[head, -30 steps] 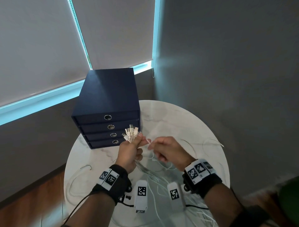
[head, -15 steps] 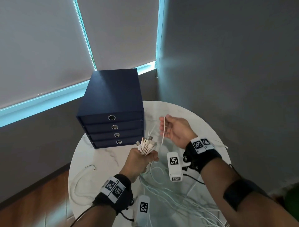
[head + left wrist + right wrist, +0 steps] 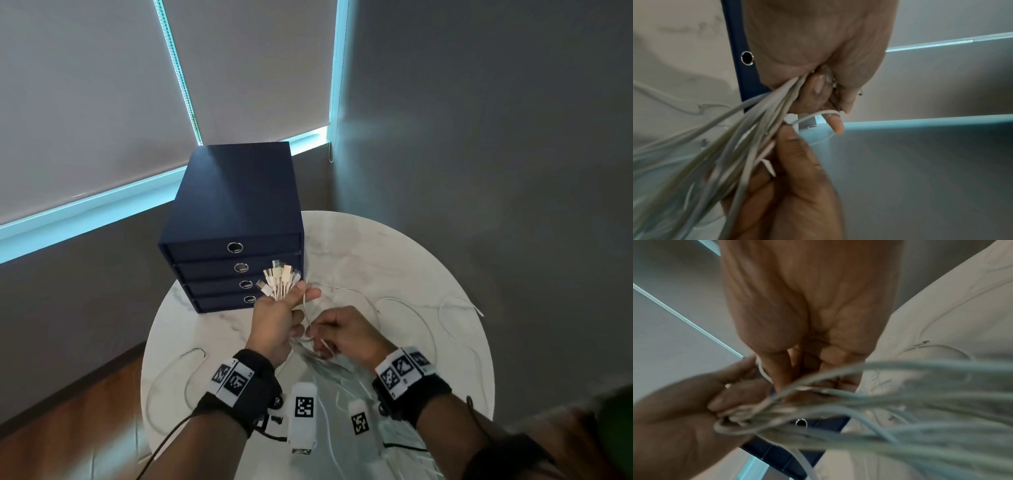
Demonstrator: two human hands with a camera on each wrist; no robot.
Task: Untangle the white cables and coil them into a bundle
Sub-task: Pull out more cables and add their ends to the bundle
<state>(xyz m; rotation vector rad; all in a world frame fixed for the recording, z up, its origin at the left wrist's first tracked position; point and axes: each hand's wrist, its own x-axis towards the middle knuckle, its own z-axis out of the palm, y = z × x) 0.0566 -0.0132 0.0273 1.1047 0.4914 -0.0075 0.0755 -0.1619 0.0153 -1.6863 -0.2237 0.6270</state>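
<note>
My left hand (image 3: 279, 320) grips a bunch of white cables (image 3: 748, 129) in its fist above the round table, with their plug ends (image 3: 281, 281) fanned out upward in front of the drawer box. One cable loops over the left thumb. My right hand (image 3: 337, 334) is close beside the left, its fingers curled and pinching a single white cable (image 3: 308, 329) just below the left fist. The strands (image 3: 900, 410) hang down from both hands toward me and spread over the table.
A dark blue box with several drawers (image 3: 233, 233) stands at the table's back left. The round white marble table (image 3: 394, 260) carries loose cable ends (image 3: 459, 308) on the right and a loop (image 3: 171, 380) on the left. Grey walls close in behind.
My right hand, raised and out to the right with one cable half a second ago, has come back down beside the left fist. The left hand rose slightly with the bunch.
</note>
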